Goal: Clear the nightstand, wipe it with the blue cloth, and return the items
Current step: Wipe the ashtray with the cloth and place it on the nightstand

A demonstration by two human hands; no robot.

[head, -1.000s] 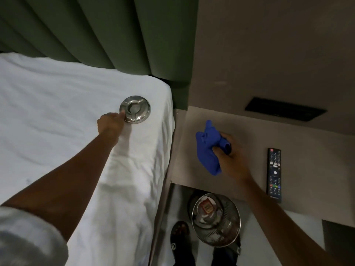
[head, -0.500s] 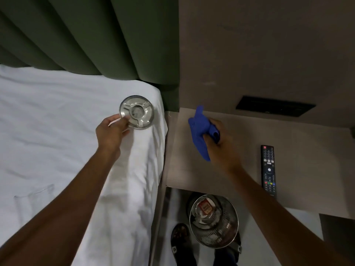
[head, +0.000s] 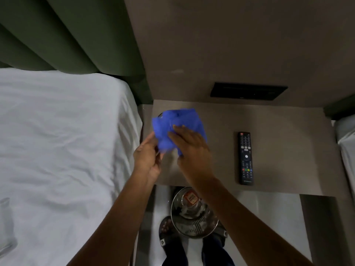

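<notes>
The blue cloth (head: 172,121) is bunched above the left end of the nightstand (head: 288,150). My right hand (head: 190,148) lies over the cloth and holds it. My left hand (head: 148,156) meets the cloth's lower left edge, fingers curled. A thin curved metal rim, the ashtray (head: 160,114), peeks out at the cloth's top left; the cloth hides the rest of it. A black remote (head: 245,158) lies on the nightstand to the right of my hands, lengthwise and apart from them.
The white bed (head: 57,131) fills the left, with a clear glass (head: 5,223) lying at its lower left. A green headboard (head: 67,35) stands behind. A metal bin (head: 192,214) stands under the nightstand's front edge. A black panel (head: 247,91) sits in the wall.
My left hand took the ashtray off the bed and came right to the nightstand. It now meets my right hand and the cloth, which has spread over the ashtray.
</notes>
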